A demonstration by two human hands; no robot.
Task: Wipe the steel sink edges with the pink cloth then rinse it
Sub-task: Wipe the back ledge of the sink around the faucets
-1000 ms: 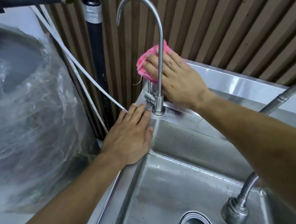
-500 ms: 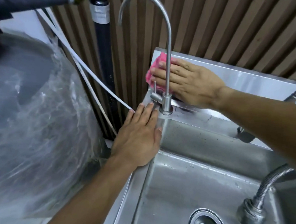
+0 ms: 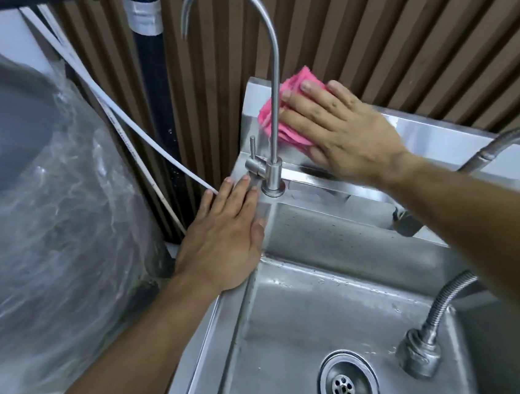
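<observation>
The right hand (image 3: 349, 132) is pressing the pink cloth (image 3: 285, 116) flat against the upright back edge of the sink (image 3: 450, 143), just behind the thin tap (image 3: 276, 108); its fingers (image 3: 306, 105) are lying straight and spread over the folded cloth, not curling round it, which suits rubbing a flat steel face with even pressure; the cloth is sitting behind the tap's stem, partly hidden by it, at the sink's far left corner. The left hand (image 3: 225, 241) is resting palm-down on the rim just in front of the tap's base, its fingers straight and together, holding nothing; judging by its place, it is bracing the person while they are reaching across. The drain (image 3: 349, 389) and hose (image 3: 419, 351) are lying nearer and to the right of the tap; no water is running, so the rinse is not yet begun, and the other edges are probably waiting.
</observation>
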